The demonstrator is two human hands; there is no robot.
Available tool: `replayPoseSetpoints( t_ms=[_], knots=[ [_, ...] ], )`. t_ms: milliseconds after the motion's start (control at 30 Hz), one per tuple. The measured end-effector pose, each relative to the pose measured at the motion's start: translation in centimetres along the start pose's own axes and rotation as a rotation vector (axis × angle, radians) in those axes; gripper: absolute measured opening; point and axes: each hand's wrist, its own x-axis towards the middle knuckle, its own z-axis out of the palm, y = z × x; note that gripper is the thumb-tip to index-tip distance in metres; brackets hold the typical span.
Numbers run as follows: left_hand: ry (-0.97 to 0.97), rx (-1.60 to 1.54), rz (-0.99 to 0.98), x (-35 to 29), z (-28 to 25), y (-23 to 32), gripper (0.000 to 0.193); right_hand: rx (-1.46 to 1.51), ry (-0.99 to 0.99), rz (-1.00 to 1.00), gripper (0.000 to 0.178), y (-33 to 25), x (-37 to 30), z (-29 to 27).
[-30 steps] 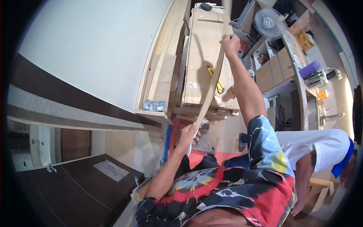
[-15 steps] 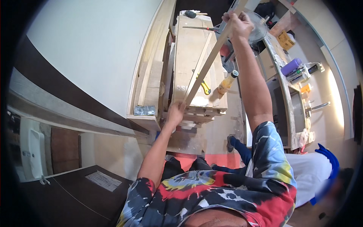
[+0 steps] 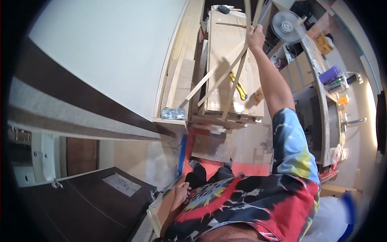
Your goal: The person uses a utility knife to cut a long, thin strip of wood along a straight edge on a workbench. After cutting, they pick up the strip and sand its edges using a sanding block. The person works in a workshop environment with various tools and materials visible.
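Observation:
My right hand, at the far end of a cardboard-covered work surface, is closed around several thin wooden strips. Their lower ends fan out above the surface, and their upper ends run past the top of the view. Low by my left side, my left hand has its fingers curled, with nothing visible in them. A yellow utility knife lies on the cardboard beside the strips. Right of it stands a bottle, partly covered by my right forearm. A handsaw lies near my right hand.
More long wood pieces and corrugated cardboard lie on a ledge by the left wall. A fan stands at the far right. Along the right runs a counter with a purple container. A person in a light shirt is at the lower right.
My left hand has let go of the wood and dropped to my side. The strips in my right hand have spread apart. The view has shifted, moving the work surface rightward.

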Motion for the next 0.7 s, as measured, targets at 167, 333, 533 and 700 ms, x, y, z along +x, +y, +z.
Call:
replayPoseSetpoints(
  t_ms=[167,333,533,700],
  knots=[
    [-0.035,-0.128,-0.030,0.5,0.9,2.8,0.033,0.351,0.185,-0.103,0.028,3.5,1.0,-0.8],
    [-0.039,-0.035,0.166,2.4,1.3,5.1,0.056,0.944,0.083,-0.009,0.030,-7.0,-9.9,-11.0],
    [-0.051,-0.164,0.097,3.9,3.5,9.8,0.065,1.227,-0.159,0.111,0.033,-7.7,-20.3,-20.8],
    [0.133,-0.005,0.428,3.7,5.6,10.3,0.048,1.324,-0.434,0.046,0.043,-6.3,-22.8,-25.5]
  ],
)
